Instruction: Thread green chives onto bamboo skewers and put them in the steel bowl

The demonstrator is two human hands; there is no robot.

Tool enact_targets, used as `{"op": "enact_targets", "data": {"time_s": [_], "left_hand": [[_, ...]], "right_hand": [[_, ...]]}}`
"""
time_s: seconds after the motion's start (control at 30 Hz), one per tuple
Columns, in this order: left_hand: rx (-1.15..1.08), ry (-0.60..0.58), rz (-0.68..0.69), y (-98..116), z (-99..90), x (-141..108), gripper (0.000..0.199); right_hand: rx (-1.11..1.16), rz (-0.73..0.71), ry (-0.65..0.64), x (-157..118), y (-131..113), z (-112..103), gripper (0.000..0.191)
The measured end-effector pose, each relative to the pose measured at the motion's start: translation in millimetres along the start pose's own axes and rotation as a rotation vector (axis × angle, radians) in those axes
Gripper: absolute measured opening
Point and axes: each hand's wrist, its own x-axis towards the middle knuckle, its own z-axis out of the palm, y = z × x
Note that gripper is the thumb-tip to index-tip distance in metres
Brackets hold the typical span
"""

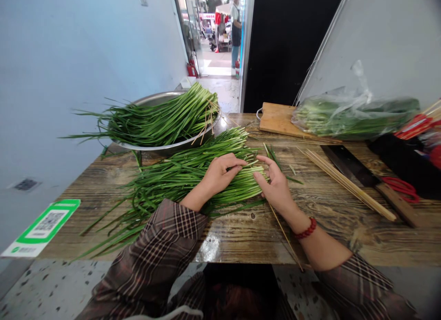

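Observation:
A loose pile of garlic chives [179,173] lies on the wooden table in front of me, pale stalk ends pointing right. My left hand [223,171] rests on top of the pile, thumb and forefinger pinched on chive stalks near their pale ends. My right hand [275,184], with a red bead bracelet at the wrist, is at the stalk tips. Its thumb and forefinger are apart, with the tips between them; its other fingers are partly hidden. A thin wooden skewer [285,237] runs from below this hand to the table's front edge.
Behind the pile, a metal basin [161,149] holds more chives and several skewers. To the right are a skewer bundle [347,182], a cleaver [351,166], red-handled scissors [401,188], a cutting board [277,118] and bagged greens [358,115]. A person [236,30] stands beyond the doorway.

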Motion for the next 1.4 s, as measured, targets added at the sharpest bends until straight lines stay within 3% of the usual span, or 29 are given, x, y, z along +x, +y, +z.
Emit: {"op": "enact_targets", "data": {"time_s": [0.13,0.4,0.6,0.77,0.9,1.0,1.2,1.4], "left_hand": [[-0.008,-0.007,0.010,-1,0.1,0,0.022],[0.001,-0.062,0.033,0,2.3,-1,0.022],[-0.025,-0.062,-0.030,4,1.7,-1,0.026],[-0.028,-0.215,-0.063,8,-0.4,4,0.035],[-0.076,-0.309,-0.089,24,-12.7,10,0.032],[-0.186,-0.236,-0.087,41,-28.3,12,0.031],[-0.230,0.042,-0.067,80,-70.4,11,0.031],[-0.362,0.219,-0.066,110,-84.9,8,0.027]], "right_hand": [[-0.005,-0.024,-0.021,0,-1,-1,0.045],[0.008,-0.011,-0.003,0,5,1,0.023],[-0.028,-0.105,-0.026,1,4,-2,0.022],[-0.158,-0.227,-0.008,2,3,-4,0.022],[-0.270,-0.346,0.024,5,-18,-4,0.019],[-0.294,-0.396,-0.017,12,-47,-9,0.023],[-0.199,-0.466,-0.038,18,-105,-37,0.040],[-0.513,-0.645,-0.045,-1,-132,-48,0.021]]}}
